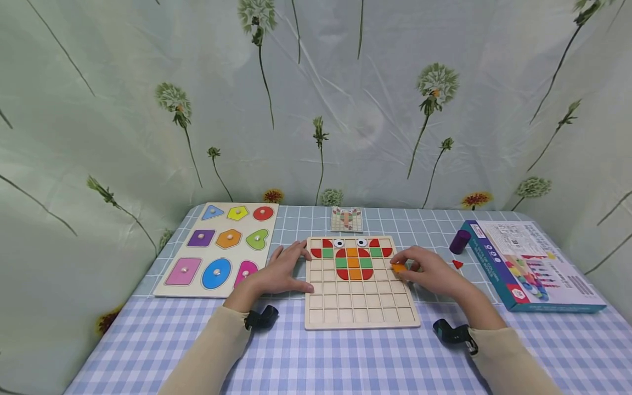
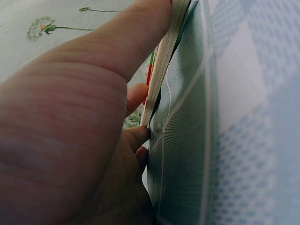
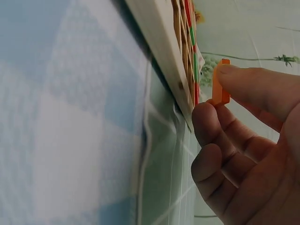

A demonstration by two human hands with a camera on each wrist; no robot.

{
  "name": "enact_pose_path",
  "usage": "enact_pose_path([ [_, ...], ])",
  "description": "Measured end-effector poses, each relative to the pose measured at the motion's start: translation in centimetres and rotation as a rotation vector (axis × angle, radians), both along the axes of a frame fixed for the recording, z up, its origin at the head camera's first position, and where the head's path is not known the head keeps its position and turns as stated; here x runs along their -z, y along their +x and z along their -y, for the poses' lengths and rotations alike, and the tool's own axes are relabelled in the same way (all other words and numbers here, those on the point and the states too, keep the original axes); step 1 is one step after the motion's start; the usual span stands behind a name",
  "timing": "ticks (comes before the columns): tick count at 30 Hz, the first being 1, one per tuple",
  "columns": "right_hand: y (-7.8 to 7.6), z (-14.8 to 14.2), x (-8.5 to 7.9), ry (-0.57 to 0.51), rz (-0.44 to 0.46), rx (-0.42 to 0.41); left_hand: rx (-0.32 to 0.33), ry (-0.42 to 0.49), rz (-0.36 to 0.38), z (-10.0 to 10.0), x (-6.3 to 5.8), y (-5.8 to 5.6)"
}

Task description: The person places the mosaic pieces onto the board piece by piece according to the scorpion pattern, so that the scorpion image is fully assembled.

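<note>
A wooden grid board (image 1: 362,302) lies on the table, with red, green and orange tiles and two eye tiles in its upper cells. My left hand (image 1: 278,272) touches the board's left edge, thumb and fingers spread along it; the left wrist view shows the fingertips against the board's side (image 2: 161,70). Over the board's right edge, my right hand (image 1: 429,270) pinches an orange tile (image 3: 221,84) between thumb and fingers. Behind the board is a small pattern card (image 1: 347,219) with a similar picture.
To the left lies a knobbed shape puzzle (image 1: 204,249), close to my left hand. On the right are a purple cylinder (image 1: 460,242), a small red triangle (image 1: 457,264) and a flat puzzle box (image 1: 533,266). A patterned curtain (image 1: 365,120) hangs behind the table.
</note>
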State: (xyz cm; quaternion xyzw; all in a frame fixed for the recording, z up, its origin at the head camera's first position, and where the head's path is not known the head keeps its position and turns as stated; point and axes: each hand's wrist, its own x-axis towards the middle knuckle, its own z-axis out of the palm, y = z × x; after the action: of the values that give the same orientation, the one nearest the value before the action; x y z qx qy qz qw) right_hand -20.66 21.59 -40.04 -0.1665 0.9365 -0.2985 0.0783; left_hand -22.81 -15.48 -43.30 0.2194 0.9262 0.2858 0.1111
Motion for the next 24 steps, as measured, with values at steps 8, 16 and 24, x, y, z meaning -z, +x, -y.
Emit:
enact_pose_path([
  [8, 0.2, 1.2, 0.1, -0.003, -0.023, -0.057, 0.002, 0.004, 0.003, 0.0, 0.0, 0.0],
  [16, 0.0, 2.8, 0.2, -0.010, -0.035, -0.078, -0.004, 0.006, 0.011, 0.0, -0.2, 0.1],
  [24, 0.1, 4.3, 0.1, -0.038, -0.023, -0.117, 0.000, 0.007, 0.005, -0.1, -0.2, 0.1],
])
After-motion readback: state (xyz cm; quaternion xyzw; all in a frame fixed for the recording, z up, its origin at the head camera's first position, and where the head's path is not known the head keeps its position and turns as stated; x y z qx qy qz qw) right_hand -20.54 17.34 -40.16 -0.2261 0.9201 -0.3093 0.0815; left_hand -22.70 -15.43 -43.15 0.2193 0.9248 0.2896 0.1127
